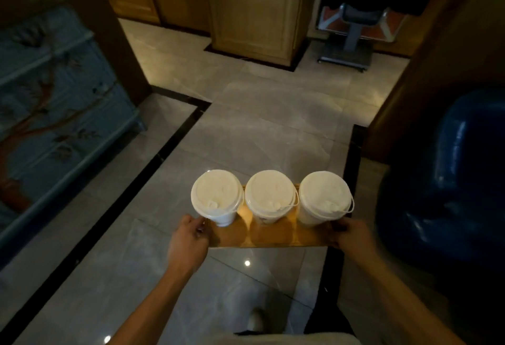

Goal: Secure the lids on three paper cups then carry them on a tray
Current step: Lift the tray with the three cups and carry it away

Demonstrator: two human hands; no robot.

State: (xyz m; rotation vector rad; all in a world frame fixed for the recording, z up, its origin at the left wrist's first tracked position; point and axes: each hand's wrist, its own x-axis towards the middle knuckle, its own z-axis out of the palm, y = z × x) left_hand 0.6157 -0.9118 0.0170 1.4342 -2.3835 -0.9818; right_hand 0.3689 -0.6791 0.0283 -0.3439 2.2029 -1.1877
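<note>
A wooden tray (273,238) is held level above the floor in front of me. Three white paper cups stand on it in a row, each with a white lid on: the left cup (217,194), the middle cup (270,195) and the right cup (323,197). My left hand (190,238) grips the tray's left end, thumb on top. At the tray's right end my right hand (352,235) holds on in the same way. Both forearms reach in from the bottom of the view.
I stand on a grey tiled floor (259,115) with black border strips. A blue painted cabinet (54,104) is at the left, a large blue ball (448,186) at the right. Wooden cabinets (254,11) and a grey stand (352,38) are ahead.
</note>
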